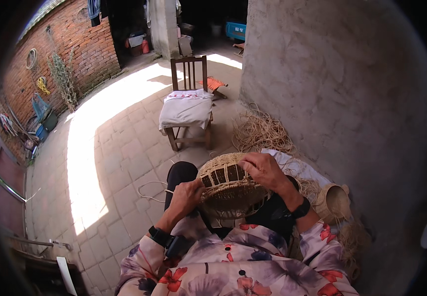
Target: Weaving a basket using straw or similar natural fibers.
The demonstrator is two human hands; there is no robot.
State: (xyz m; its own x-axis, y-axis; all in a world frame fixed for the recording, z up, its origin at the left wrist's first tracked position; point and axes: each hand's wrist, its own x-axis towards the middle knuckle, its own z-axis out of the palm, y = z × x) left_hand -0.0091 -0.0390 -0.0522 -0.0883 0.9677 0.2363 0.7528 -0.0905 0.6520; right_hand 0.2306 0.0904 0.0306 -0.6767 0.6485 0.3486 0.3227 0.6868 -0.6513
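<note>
A woven straw basket (pixel 229 202) with an openwork band of upright strands rests tilted in my lap, between my knees. My left hand (pixel 188 195) is closed on its left edge, fingers curled at the rim. At the upper right edge, my right hand (pixel 264 170) has its fingers bent and pressed against the weave; whether a single strand is pinched there is too small to tell. A pale cord (pixel 150 196) loops out to the left of my left knee.
A wooden chair (pixel 190 74) with a white cloth (pixel 188 111) stands ahead, an orange-topped stool (pixel 214 83) behind it. Loose straw strands (pixel 263 132) are heaped by the grey wall (pixel 341 89). Another woven basket (pixel 333 203) lies at my right. A brick wall (pixel 75 49) runs along the far left.
</note>
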